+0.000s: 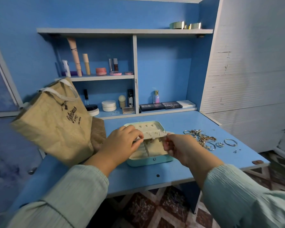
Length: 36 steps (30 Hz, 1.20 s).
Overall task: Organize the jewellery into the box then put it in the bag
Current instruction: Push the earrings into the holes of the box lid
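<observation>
A mint-green jewellery box lies open in the middle of the blue desk, its lid leaning back. Across the box a beige earring panel is held up, with small earrings hanging from it. My left hand pinches the panel's left end. My right hand pinches its right end. A pile of gold and silver jewellery lies on the desk to the right of the box. A brown paper bag with white rope handles stands at the desk's left edge.
Loose rings and hoops lie further right, near the desk's right edge. Cosmetics bottles and jars fill the shelves behind. Eyeshadow palettes sit at the back of the desk. A white louvred panel stands on the right.
</observation>
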Each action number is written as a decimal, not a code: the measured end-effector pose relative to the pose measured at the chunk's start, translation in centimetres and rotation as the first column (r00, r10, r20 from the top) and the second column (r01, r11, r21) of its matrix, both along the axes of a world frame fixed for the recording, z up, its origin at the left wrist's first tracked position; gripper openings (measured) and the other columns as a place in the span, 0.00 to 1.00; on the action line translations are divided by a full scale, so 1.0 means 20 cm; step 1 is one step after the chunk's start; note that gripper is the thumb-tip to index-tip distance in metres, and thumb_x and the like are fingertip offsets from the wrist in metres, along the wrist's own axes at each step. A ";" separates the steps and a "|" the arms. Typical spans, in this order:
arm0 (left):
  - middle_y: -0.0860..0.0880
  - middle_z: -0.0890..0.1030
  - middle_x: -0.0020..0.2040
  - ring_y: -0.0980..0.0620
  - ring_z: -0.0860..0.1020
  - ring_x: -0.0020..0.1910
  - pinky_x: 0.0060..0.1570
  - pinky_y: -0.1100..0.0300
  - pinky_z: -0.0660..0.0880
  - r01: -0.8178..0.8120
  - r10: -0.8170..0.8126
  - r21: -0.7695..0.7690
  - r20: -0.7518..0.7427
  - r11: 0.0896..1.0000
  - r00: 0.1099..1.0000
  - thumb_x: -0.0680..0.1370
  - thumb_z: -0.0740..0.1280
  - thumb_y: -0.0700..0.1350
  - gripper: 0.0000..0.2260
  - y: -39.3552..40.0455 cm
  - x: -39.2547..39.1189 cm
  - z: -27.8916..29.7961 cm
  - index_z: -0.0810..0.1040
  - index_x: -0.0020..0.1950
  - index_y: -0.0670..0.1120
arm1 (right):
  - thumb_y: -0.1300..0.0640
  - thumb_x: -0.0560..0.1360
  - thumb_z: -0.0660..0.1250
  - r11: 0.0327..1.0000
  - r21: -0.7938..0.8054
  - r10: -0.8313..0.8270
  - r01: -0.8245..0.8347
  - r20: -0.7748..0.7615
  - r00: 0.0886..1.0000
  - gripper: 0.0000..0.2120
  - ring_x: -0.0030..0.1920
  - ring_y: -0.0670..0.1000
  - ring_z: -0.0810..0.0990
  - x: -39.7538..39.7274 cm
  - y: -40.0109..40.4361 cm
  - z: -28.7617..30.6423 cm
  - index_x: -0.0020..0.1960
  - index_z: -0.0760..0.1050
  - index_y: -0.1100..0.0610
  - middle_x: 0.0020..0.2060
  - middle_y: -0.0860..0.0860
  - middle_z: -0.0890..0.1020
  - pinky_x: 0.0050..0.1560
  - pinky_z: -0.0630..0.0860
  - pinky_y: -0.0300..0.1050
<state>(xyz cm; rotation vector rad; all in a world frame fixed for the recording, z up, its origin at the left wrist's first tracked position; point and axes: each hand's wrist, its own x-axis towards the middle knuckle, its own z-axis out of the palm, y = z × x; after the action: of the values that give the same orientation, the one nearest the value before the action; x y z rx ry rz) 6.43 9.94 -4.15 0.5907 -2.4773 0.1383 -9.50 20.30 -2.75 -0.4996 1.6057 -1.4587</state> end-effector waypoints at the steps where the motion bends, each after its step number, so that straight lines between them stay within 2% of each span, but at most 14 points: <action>1: 0.54 0.78 0.39 0.51 0.77 0.36 0.33 0.59 0.73 -0.001 0.001 0.004 0.003 1.000 1.000 0.73 0.57 0.53 0.13 0.01 0.00 0.00 0.80 0.43 0.51 | 0.60 0.80 0.56 1.000 0.009 -0.003 0.003 -0.005 1.000 0.12 0.24 0.46 0.70 0.00 0.00 0.00 0.40 0.72 0.61 0.28 0.53 0.73 0.20 0.64 0.34; 5: 0.54 0.78 0.39 0.52 0.77 0.36 0.32 0.60 0.72 -0.001 0.001 0.000 -0.013 1.000 1.000 0.72 0.58 0.51 0.12 0.05 -0.02 0.00 0.80 0.42 0.52 | 0.60 0.80 0.57 0.999 0.046 0.004 -0.002 -0.036 0.999 0.10 0.25 0.47 0.70 0.00 0.03 -0.01 0.44 0.73 0.62 0.29 0.54 0.74 0.21 0.64 0.34; 8: 0.54 0.79 0.40 0.49 0.78 0.39 0.34 0.59 0.71 -0.010 0.010 0.017 -0.028 1.000 1.000 0.72 0.63 0.49 0.07 0.08 -0.06 0.00 0.80 0.43 0.52 | 0.60 0.80 0.57 0.997 0.069 0.024 -0.018 -0.087 0.996 0.10 0.25 0.47 0.70 -0.03 0.06 -0.01 0.42 0.73 0.61 0.29 0.53 0.75 0.22 0.64 0.35; 10: 0.52 0.79 0.44 0.48 0.77 0.44 0.41 0.58 0.69 -0.007 0.008 0.037 -0.010 0.999 1.000 0.74 0.65 0.48 0.06 0.12 -0.12 0.01 0.80 0.46 0.51 | 0.60 0.79 0.58 0.995 0.091 0.043 -0.028 -0.170 0.985 0.10 0.25 0.47 0.71 -0.06 0.09 0.00 0.42 0.74 0.62 0.29 0.54 0.76 0.23 0.65 0.36; 13: 0.54 0.76 0.54 0.52 0.72 0.55 0.52 0.60 0.64 0.011 -0.017 0.086 0.061 0.996 0.998 0.79 0.60 0.50 0.09 0.19 -0.22 0.02 0.77 0.55 0.53 | 0.59 0.78 0.60 0.991 0.132 0.079 -0.033 -0.357 0.931 0.09 0.25 0.48 0.71 -0.14 0.15 0.01 0.44 0.76 0.62 0.31 0.53 0.78 0.24 0.64 0.37; 16: 0.55 0.73 0.56 0.53 0.69 0.57 0.54 0.60 0.63 0.048 -0.062 0.114 0.126 0.992 0.990 0.81 0.56 0.51 0.11 0.25 -0.36 0.02 0.75 0.59 0.55 | 0.56 0.77 0.62 0.983 0.186 0.110 0.007 -0.609 0.785 0.08 0.27 0.47 0.72 -0.26 0.22 -0.01 0.42 0.76 0.59 0.32 0.50 0.78 0.24 0.64 0.37; 19: 0.54 0.73 0.58 0.52 0.69 0.59 0.56 0.59 0.63 0.082 -0.105 0.124 0.191 0.989 0.976 0.81 0.55 0.51 0.12 0.30 -0.51 -0.01 0.74 0.61 0.55 | 0.56 0.76 0.63 0.971 0.233 0.161 0.054 -0.803 0.573 0.06 0.29 0.46 0.72 -0.40 0.29 -0.05 0.41 0.75 0.56 0.32 0.48 0.77 0.26 0.65 0.36; 22: 0.52 0.72 0.60 0.51 0.69 0.61 0.58 0.57 0.65 0.107 -0.139 0.134 0.253 0.985 0.958 0.82 0.55 0.50 0.13 0.35 -0.67 -0.05 0.73 0.63 0.53 | 0.58 0.75 0.62 0.939 0.326 0.264 0.108 -0.887 0.379 0.05 0.38 0.47 0.75 -0.56 0.38 -0.09 0.42 0.75 0.53 0.41 0.49 0.78 0.38 0.72 0.39; 24: 0.52 0.71 0.61 0.50 0.68 0.62 0.58 0.55 0.66 0.093 -0.130 0.134 0.298 0.987 0.946 0.82 0.55 0.49 0.13 0.36 -0.73 -0.08 0.73 0.64 0.52 | 0.57 0.76 0.62 0.926 0.348 0.292 0.144 -0.905 0.311 0.04 0.44 0.49 0.74 -0.63 0.42 -0.12 0.48 0.76 0.51 0.49 0.49 0.77 0.46 0.72 0.42; 27: 0.51 0.71 0.62 0.49 0.67 0.63 0.58 0.54 0.67 0.060 -0.115 0.182 0.307 0.981 0.945 0.81 0.55 0.49 0.14 0.38 -0.85 -0.14 0.72 0.65 0.51 | 0.56 0.77 0.63 0.914 0.321 0.238 0.247 -0.920 0.313 0.11 0.47 0.49 0.70 -0.75 0.51 -0.17 0.59 0.75 0.53 0.54 0.50 0.72 0.47 0.69 0.42; 29: 0.52 0.70 0.63 0.49 0.67 0.63 0.59 0.54 0.68 0.049 -0.113 0.222 0.286 0.974 0.951 0.81 0.55 0.49 0.14 0.39 -0.91 -0.16 0.71 0.66 0.52 | 0.57 0.76 0.64 0.909 0.294 0.188 0.294 -0.921 0.340 0.15 0.48 0.50 0.72 -0.82 0.55 -0.19 0.62 0.73 0.54 0.55 0.51 0.71 0.51 0.71 0.44; 32: 0.53 0.70 0.63 0.50 0.68 0.63 0.59 0.55 0.67 0.056 -0.122 0.254 0.254 0.966 0.959 0.81 0.55 0.50 0.14 0.40 -0.99 -0.17 0.71 0.66 0.54 | 0.59 0.77 0.62 0.894 0.334 0.203 0.299 -0.896 0.395 0.17 0.53 0.51 0.75 -0.88 0.60 -0.21 0.66 0.70 0.55 0.58 0.52 0.72 0.56 0.72 0.44; 36: 0.54 0.70 0.63 0.52 0.67 0.63 0.60 0.57 0.65 0.044 -0.110 0.282 0.223 0.958 0.969 0.81 0.56 0.51 0.14 0.40 -1.10 -0.19 0.72 0.66 0.55 | 0.60 0.77 0.60 0.888 0.369 0.250 0.275 -0.889 0.384 0.17 0.56 0.51 0.74 -0.95 0.61 -0.23 0.65 0.71 0.56 0.57 0.52 0.75 0.56 0.70 0.40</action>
<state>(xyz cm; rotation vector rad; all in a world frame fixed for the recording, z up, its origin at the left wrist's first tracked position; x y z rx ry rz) -15.55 17.90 -8.01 0.6198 -2.7724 -0.1813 -28.59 32.52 -7.34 -1.1572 2.7696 -0.6368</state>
